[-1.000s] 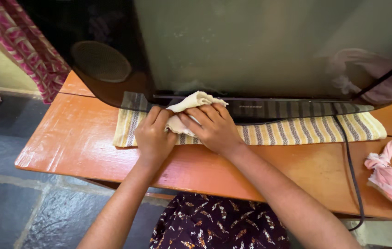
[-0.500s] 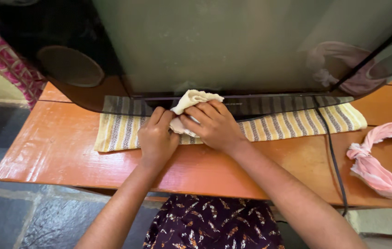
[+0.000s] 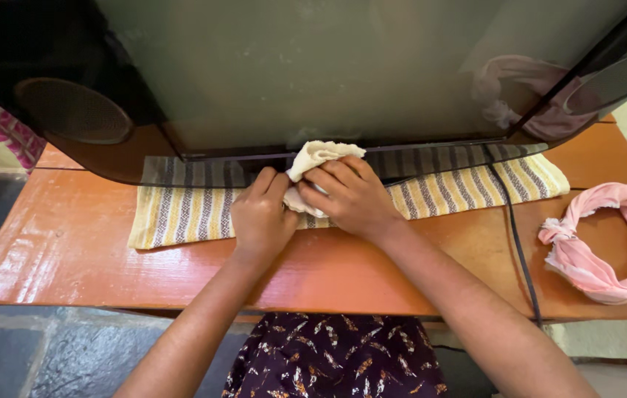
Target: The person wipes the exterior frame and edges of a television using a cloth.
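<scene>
Both hands are bunching up a cream rag (image 3: 316, 158) at frame center, right at the TV's bottom edge (image 3: 431, 144). Left hand (image 3: 260, 217) and right hand (image 3: 350, 197) are gripping it; its crumpled tip is pointing up toward the screen.

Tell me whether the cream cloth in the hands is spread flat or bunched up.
Bunched up: the cream cloth is crumpled between the left hand and right hand.

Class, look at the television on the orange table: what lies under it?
A yellow striped cloth lies under the television, spread on the orange table. Its back part and the television's base are hidden by the set.
</scene>
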